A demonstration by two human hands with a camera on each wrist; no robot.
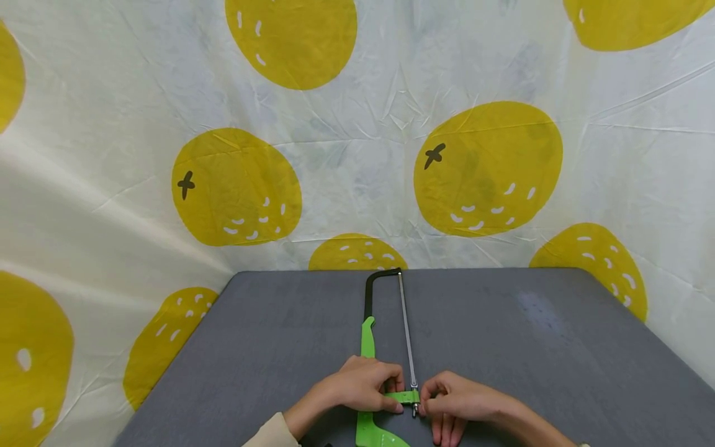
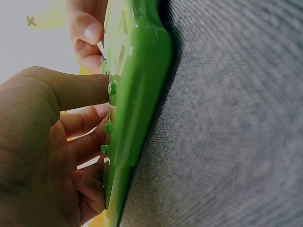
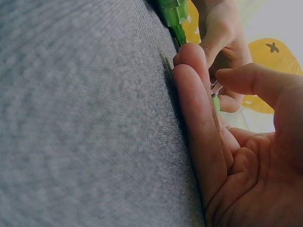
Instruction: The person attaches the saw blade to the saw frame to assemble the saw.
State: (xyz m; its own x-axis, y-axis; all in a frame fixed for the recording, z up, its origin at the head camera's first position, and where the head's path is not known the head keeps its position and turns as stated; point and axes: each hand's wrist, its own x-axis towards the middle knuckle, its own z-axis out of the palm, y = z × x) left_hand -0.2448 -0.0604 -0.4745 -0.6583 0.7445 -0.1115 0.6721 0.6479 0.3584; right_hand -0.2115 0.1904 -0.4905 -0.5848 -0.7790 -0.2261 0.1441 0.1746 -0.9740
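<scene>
A hacksaw [image 1: 367, 338] lies flat on the grey table, its bright green handle toward me and its black bow at the far end. The thin silver blade [image 1: 407, 329] runs along its right side to a green crosspiece [image 1: 399, 397]. My left hand [image 1: 365, 382] reaches over the handle and holds the crosspiece between thumb and fingers. At the blade's near end, thumb and fingertips of my right hand [image 1: 460, 397] pinch the small metal wing nut [image 3: 216, 88], mostly hidden by the fingers. The right hand's other fingers rest low along the tabletop.
The grey cloth-covered table [image 1: 475, 323] extends around the saw, with a pale patch at the right. Behind and beside it hangs a white curtain [image 1: 357, 180] printed with yellow fruit.
</scene>
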